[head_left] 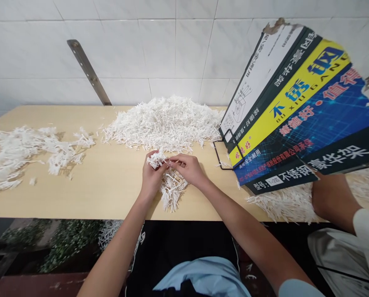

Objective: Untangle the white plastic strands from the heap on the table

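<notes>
A: What have you got, and where?

B: Small clump of white strands (pixel 157 158), just over the table (pixel 110 194), straight in front of me. My left hand (pixel 149 177) is curled around it. My right hand (pixel 189 168) is pinched, thumb and fingertips meeting the left's. Can't tell whether the right has a strand of its own; fingers cover it.

A: Which way does it point?

B: Frayed tips stick up and away from me, past the left fingers. They splay; can't read one long axis. The tangled bunch (pixel 172 192) right below is clearer: long axis runs from my hands toward me, loose ends at the near edge. Can't tell if the two are joined.

A: Around it?

B: Big heap (pixel 165 123) of the same stuff just beyond my hands, filling the way to the tiled wall (pixel 159 45). Loose spread (pixel 23 152) on the left, well apart.

A: Anything in the way?

B: On the right: printed cardboard panel (pixel 289 111), leaning, black wire frame (pixel 218 156) at its foot. Screens off that side. Past it, a co-worker's arm (pixel 331 198), partly hidden, beside another pile (pixel 286 206). Metal bracket (pixel 90 74) on the wall, back left.
</notes>
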A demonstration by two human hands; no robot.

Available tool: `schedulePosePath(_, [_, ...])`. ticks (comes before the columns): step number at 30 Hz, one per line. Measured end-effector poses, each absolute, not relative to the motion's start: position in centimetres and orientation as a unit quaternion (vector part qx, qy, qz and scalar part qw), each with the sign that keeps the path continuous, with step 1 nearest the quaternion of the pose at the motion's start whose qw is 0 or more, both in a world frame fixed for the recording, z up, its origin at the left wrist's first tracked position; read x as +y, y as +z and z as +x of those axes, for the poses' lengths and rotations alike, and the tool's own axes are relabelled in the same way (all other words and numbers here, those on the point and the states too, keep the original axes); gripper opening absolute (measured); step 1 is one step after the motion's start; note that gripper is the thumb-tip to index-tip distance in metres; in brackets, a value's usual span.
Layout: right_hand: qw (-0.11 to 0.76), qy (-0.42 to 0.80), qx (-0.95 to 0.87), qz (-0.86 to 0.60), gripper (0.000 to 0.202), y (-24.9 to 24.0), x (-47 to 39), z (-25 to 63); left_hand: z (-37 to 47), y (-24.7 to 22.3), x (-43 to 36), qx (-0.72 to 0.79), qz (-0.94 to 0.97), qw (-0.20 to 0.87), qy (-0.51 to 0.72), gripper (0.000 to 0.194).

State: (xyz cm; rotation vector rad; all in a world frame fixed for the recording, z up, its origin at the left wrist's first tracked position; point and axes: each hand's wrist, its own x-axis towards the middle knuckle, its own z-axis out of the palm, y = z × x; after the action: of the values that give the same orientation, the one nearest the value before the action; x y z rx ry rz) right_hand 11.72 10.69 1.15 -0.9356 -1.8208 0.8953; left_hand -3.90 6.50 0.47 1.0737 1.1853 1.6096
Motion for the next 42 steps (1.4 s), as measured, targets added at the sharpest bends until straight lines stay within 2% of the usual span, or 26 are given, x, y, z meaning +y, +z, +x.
schedulePosePath(4, [0.45, 0.378, -0.708, -0.391, 0.016, 0.8, 10.8, 11.6, -3.8, 0.3, 6.4, 0.497, 0.439, 0.392, 0.637, 0.048])
schedulePosePath(8, [0.478, 0.31, -0.71, -0.413, 0.013, 0.3, 10.6, 11.2, -3.4, 0.6, 5.9, 0.521, 0.465, 0.362, 0.618, 0.047])
schedulePosePath(16, [0.475, 0.213, -0.714, -0.468, 0.005, 0.2, 9.7, 10.5, -3.3, 0.9, 6.3, 0.503, 0.485, 0.365, 0.615, 0.035])
schedulePosePath(23, [0.513, 0.174, -0.653, -0.529, 0.006, 0.1, 11.5, 12.3, -3.5, 1.3, 5.8, 0.54, 0.498, 0.327, 0.594, 0.027])
schedulePosePath(25, [0.527, 0.182, -0.63, -0.541, 0.011, 0.2, 12.4, 13.1, -3.5, 1.3, 5.7, 0.54, 0.495, 0.331, 0.595, 0.03])
schedulePosePath(31, [0.499, 0.158, -0.704, -0.48, 0.033, 0.3, 12.3, 13.5, -3.5, 0.8, 6.1, 0.499, 0.462, 0.411, 0.607, 0.046])
schedulePosePath(36, [0.473, 0.143, -0.725, -0.48, 0.022, 0.6, 11.2, 12.8, -3.6, 0.6, 6.4, 0.48, 0.455, 0.427, 0.616, 0.045])
schedulePosePath(42, [0.419, 0.242, -0.809, -0.334, 0.018, 1.3, 10.8, 12.9, -3.9, 0.7, 6.6, 0.47, 0.452, 0.433, 0.622, 0.044])
